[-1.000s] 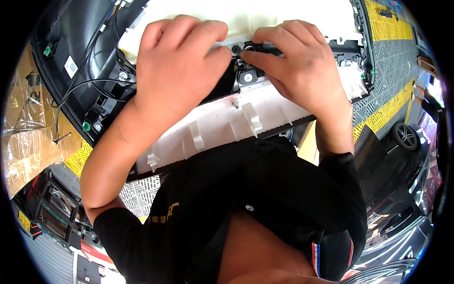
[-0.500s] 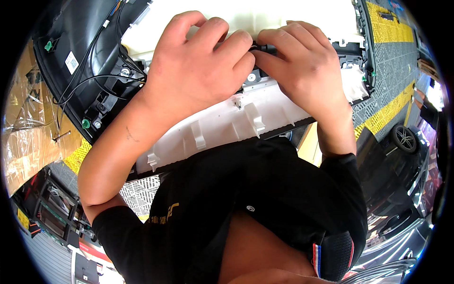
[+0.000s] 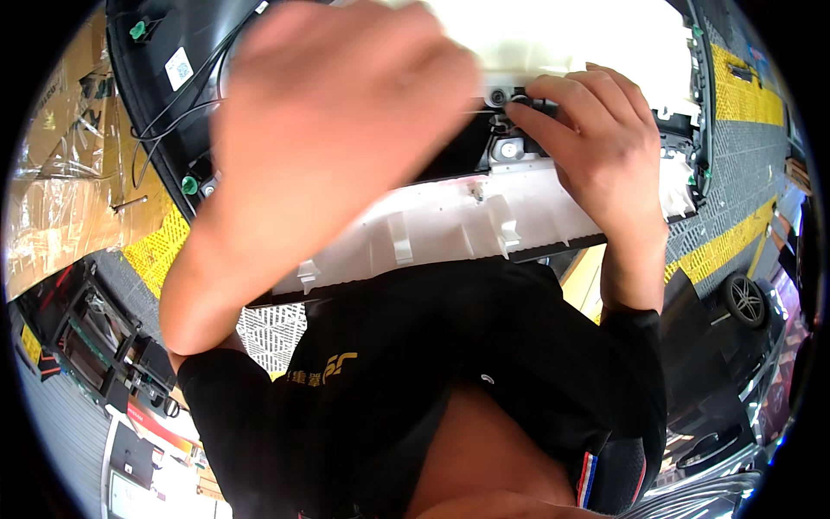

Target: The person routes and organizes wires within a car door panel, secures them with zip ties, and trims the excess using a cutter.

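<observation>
A car door trim panel (image 3: 450, 208) lies before me, black at the edges, with a white inner strip along its near side. My right hand (image 3: 605, 143) rests over its middle, with thumb and fingers closed around a small black part (image 3: 540, 105) mostly hidden by them. A round metal fastener (image 3: 507, 150) sits just left of and below those fingers. My left hand (image 3: 346, 104) hangs over the panel's left half, smeared by motion; its fingers cannot be made out, nor whether they hold anything.
Loose black wires (image 3: 173, 130) run over the panel's left side, near green clips (image 3: 189, 185). A pale sheet (image 3: 571, 35) covers its far part. Plastic-wrapped cardboard (image 3: 69, 190) stands left. On the right are yellow-marked floor grating (image 3: 735, 173) and a wheel (image 3: 744, 300).
My left hand has left the spot beside my right hand and lifted up and leftward, baring the fastener. My right hand stays at the black part. The whole view has shifted slightly.
</observation>
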Tool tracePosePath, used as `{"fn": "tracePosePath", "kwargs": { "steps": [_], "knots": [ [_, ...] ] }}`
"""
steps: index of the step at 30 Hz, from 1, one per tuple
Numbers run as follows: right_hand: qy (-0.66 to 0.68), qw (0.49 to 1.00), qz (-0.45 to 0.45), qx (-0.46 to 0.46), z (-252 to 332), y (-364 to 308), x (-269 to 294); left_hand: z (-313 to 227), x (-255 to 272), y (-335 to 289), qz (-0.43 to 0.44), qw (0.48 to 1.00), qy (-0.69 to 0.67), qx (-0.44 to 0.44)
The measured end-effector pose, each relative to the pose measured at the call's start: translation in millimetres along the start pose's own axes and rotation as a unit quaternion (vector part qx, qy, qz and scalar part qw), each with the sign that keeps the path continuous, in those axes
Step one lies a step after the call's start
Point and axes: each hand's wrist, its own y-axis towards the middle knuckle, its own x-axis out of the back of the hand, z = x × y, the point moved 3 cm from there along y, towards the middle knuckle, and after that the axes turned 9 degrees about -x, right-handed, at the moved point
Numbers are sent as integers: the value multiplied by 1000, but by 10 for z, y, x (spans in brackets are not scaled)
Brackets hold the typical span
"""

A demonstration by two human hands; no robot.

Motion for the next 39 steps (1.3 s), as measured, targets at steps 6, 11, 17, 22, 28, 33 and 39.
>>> {"fn": "tracePosePath", "kwargs": {
  "steps": [6, 11, 17, 22, 28, 33, 39],
  "knots": [
    [88, 996, -3, -4, 39, 108, -34, 55, 345, -543, 89, 995, 48, -8],
    [94, 995, 10, 3, 33, 111, -33, 40, 120, -903, 91, 986, 141, -4],
    [101, 995, 9, 13, 105, 123, -59, -42, 25, -942, 55, 992, 114, -19],
    [87, 994, -14, 61, 260, 166, -134, 53, -54, -932, 13, 993, 118, -27],
    [65, 995, 4, 81, 484, 202, -204, 29, -45, -943, 1, 988, 153, 26],
    [16, 994, 24, 105, 576, 365, -246, 37, 9, -952, -17, 987, 154, 52],
    [-51, 991, -27, 124, 654, 377, -307, 14, -23, -985, -17, 985, 164, 45]
  ]
}}
